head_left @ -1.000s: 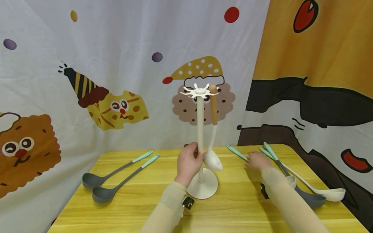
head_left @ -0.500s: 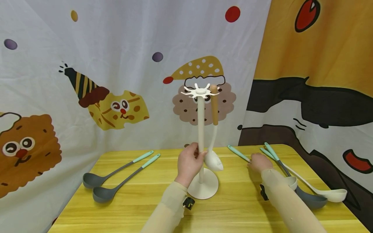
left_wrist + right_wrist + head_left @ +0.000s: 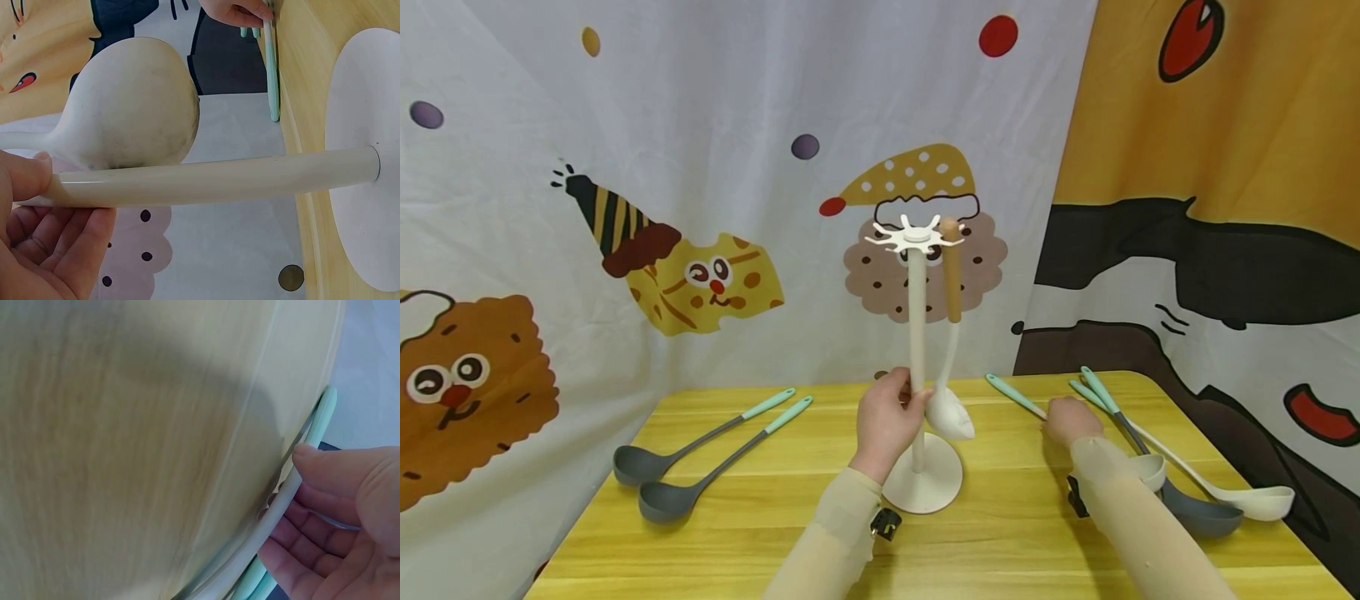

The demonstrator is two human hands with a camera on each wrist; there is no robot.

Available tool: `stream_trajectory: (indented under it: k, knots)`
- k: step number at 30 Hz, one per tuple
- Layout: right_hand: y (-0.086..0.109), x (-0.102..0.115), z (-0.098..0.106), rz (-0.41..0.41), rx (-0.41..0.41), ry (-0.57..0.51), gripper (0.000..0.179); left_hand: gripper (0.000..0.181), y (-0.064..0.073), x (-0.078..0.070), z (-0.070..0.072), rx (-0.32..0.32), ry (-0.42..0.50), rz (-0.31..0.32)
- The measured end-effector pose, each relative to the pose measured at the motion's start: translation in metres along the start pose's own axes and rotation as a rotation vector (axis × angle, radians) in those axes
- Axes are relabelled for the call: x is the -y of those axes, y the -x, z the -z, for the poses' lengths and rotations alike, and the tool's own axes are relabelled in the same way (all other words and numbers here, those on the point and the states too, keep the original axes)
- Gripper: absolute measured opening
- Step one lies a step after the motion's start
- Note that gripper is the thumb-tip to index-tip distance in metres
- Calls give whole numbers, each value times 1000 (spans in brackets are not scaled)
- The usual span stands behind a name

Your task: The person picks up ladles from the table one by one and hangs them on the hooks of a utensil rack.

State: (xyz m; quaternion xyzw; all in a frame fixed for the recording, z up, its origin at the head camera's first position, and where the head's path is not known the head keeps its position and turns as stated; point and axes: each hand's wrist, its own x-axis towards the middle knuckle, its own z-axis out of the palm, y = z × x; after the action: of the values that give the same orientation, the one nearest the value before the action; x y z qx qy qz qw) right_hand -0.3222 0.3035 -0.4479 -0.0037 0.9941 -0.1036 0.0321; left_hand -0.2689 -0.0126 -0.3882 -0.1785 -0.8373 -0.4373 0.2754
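In the head view my left hand [image 3: 886, 427] grips the cream pole [image 3: 917, 325] of an upright utensil stand, thumb and fingers on opposite sides. A white ladle [image 3: 950, 414] with a wooden handle hangs from the stand's hooked top [image 3: 916, 237], its bowl beside that hand. To the right, my right hand [image 3: 1072, 421] pinches the pale shaft of a white ladle [image 3: 284, 494] with a mint handle [image 3: 1013, 393]. Its thumb lies on the shaft and its fingers curl beneath, low over the table. The forearm partly covers this ladle's white bowl [image 3: 1150, 469].
Two grey ladles with mint handles, one farther back [image 3: 638, 463] and one nearer [image 3: 668, 500], lie at the table's left. Beyond my right hand a grey ladle [image 3: 1202, 510] crosses another white ladle [image 3: 1258, 502]. A printed curtain [image 3: 737, 100] hangs behind the table [image 3: 775, 546].
My right hand has slid slightly right along the mint-handled white ladle, from near the handle onto its shaft, and now pinches it. The left hand and stand hold their place.
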Motion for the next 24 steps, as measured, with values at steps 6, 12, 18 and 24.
stream_trajectory:
  k: [6,12,18,24]
  knots:
    - [-2,-3,-5,-15,-9,4,14,14,0,-1,1,4,1,2]
    - [-3,-5,-8,-24,-27,17,15,14,1,-2,1,7,7,4]
    - [-4,-6,-10,-23,-42,14,14,14,1,-1,1,6,7,-2]
    - [-6,-7,-11,-27,-37,12,14,14,0,-1,1,4,-1,-5]
